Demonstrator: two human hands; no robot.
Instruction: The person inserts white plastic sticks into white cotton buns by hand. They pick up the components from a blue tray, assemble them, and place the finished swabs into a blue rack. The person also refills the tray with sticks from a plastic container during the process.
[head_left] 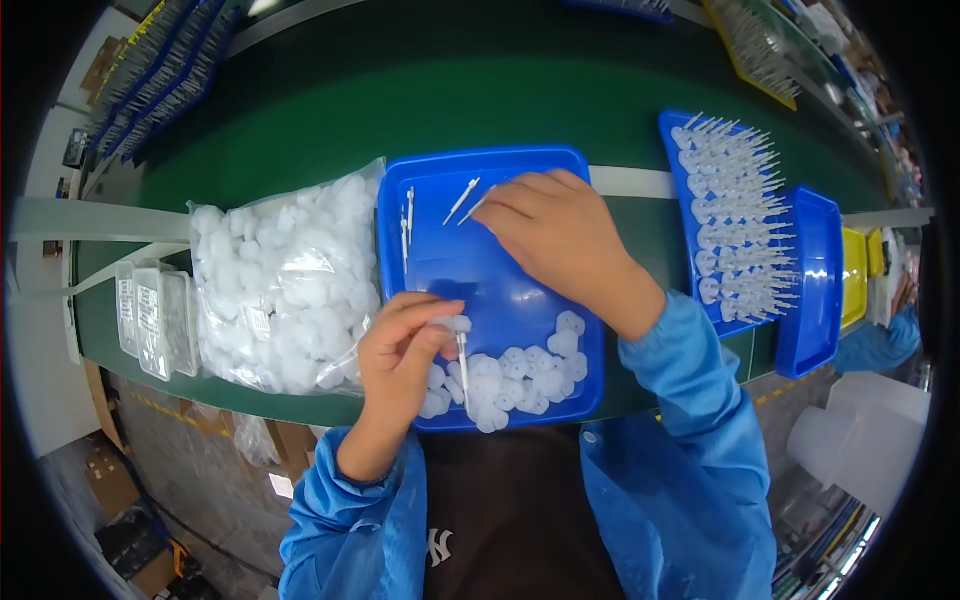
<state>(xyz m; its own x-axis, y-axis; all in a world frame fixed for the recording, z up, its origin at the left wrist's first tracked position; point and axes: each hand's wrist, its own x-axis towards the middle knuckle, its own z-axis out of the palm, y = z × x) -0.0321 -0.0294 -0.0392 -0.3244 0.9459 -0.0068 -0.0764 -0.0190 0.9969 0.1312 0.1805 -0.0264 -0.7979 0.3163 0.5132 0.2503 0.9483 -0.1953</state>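
A shallow blue tray [400, 280] lies in front of me. Over its near left part, my left hand [400, 345] pinches a small translucent white plastic disc [457, 323] between thumb and fingers. From this disc a thin white rod [463, 370] points down toward me. In the tray's far half, my right hand [550, 225] is closed, its fingertips pinching a thin white rod [480, 204]. Beside it lie loose thin rods [461, 201], and others [407, 225] rest along the left wall. Lobed white discs [530, 378] are heaped along the tray's near side.
A clear bag of white discs [285, 280] stands left of the tray, beside clear plastic boxes [158, 315]. At right, a blue tray [672, 140] bears rows of discs with upright rods, next to another blue tray [812, 290]. Racks of rods [165, 75] stand far left.
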